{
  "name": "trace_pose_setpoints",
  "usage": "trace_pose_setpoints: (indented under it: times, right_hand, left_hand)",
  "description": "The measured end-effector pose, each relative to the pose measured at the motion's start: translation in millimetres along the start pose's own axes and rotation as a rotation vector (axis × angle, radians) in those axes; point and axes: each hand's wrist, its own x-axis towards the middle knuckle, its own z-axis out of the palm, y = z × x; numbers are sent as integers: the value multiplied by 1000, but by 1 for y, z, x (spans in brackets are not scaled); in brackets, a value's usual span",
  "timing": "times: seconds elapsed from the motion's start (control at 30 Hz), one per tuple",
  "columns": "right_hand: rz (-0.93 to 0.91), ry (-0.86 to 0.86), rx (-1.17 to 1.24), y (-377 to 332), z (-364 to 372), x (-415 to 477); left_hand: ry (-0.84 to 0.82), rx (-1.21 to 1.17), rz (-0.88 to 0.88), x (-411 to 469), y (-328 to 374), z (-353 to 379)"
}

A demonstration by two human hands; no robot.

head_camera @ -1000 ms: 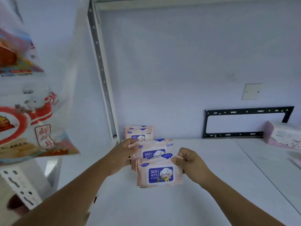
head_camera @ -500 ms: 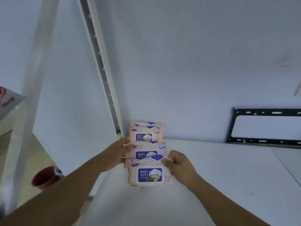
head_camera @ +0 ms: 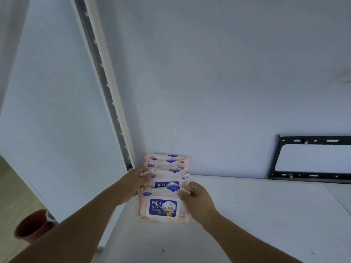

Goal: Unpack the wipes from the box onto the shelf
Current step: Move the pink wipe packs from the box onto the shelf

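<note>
A row of soft pink plastic packs of baby wipes [head_camera: 167, 160] stands in the flat white shelf's [head_camera: 256, 215] back corner, left hand [head_camera: 133, 182] gripping the second pack [head_camera: 171, 176], right hand [head_camera: 198, 197] pinching the front pack [head_camera: 163, 205], the box out of sight, so the remainder is anyone's guess.

The white flat shelf board [head_camera: 256, 215] is lying open rightward; the perforated grey metal upright [head_camera: 104, 73] (back-left corner) and pink plastic wipes packs [head_camera: 166, 179] are crowding the left.

"BABY WIPES" stands in white capitals on the blue label [head_camera: 163, 206] of the front pink soft-plastic wipes pack [head_camera: 182, 215]. The pink pack behind it [head_camera: 167, 177] shows only "BABY". Smaller print is illegible.
</note>
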Motion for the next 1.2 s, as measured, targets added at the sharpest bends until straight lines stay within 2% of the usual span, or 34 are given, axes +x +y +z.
trace_pose_setpoints:
  times: [0.13,0.4,0.67,0.83,0.97,1.2]
  right_hand:
    - [5,20,32,-1,11,15]
    - [-1,88,-19,-4,29,31]
    - [-14,121,-82,-8,23,32]
    - [-50,131,-112,-18,12,30]
    - [-99,165,-172,-26,-6,25]
    - [-274,121,-383,-30,-49,0]
  left_hand:
    - [135,207,34,15,0,-10]
    - [306,230,87,20,0,-13]
    - [320,419,164,0,2,-4]
    - [433,480,191,-12,8,-1]
    - [371,571,233,-31,19,7]
    - [211,660,332,-66,36,33]
